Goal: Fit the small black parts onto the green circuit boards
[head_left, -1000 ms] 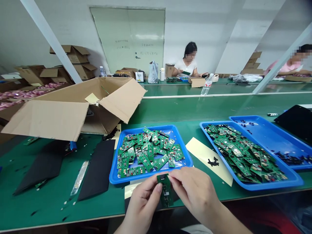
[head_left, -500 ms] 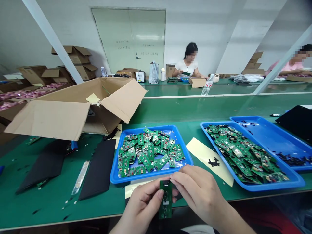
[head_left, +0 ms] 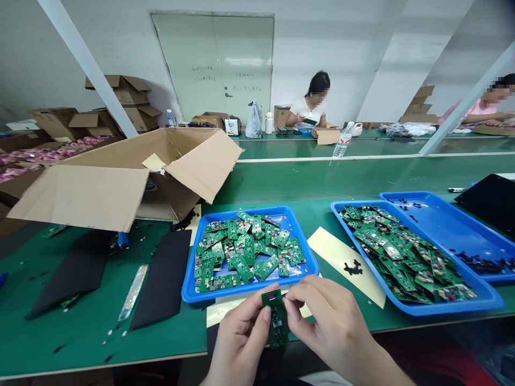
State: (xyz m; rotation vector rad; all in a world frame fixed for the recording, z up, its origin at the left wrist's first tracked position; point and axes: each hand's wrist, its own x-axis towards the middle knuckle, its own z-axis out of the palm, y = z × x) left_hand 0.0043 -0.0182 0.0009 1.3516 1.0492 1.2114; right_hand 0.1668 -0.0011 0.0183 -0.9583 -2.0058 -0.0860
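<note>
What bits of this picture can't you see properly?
Head view:
- Lower end of the small circuit board: covered by the left hand and right hand.
- Inside of the cardboard box: blocked by its flaps.
- Writing on the door: too small.
- Black sheet: cut off by the right edge.

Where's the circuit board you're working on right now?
In the head view, the circuit board is low at centre, pinched between the left hand and right hand, just in front of the near rim of the middle blue tray.
</note>
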